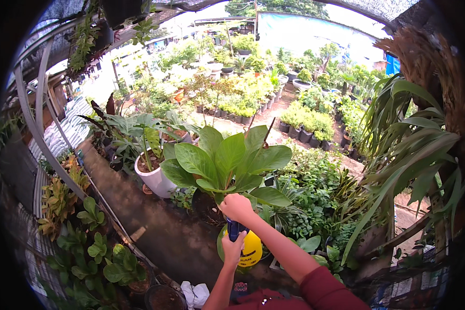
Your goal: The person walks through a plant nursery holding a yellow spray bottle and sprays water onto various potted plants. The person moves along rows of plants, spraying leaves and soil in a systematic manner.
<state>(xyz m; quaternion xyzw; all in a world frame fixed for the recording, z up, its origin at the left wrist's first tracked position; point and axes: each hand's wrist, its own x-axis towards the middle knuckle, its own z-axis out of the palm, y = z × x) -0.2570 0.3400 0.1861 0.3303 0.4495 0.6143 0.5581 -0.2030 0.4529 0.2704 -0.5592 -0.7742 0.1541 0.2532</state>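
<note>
A yellow pump spray bottle (251, 249) with a dark blue head stands upright low in front of me. My left hand (234, 249) is wrapped round the blue handle part of its head. Above it, my right hand (237, 207) is closed in a fist over the top of the sprayer, hiding what it grips there. Just beyond my fist, a leafy plant (230, 157) with broad green leaves spreads from a dark pot (205, 207). Some of its lower leaves reach close to my right hand.
A white pot (157, 178) with a large-leaved plant stands left of centre. Long strap-like leaves (398, 150) hang from a trunk at the right. Low plants (113, 266) line the left, beside a curved metal frame (31, 111). A white cloth (195, 294) lies near the lower edge.
</note>
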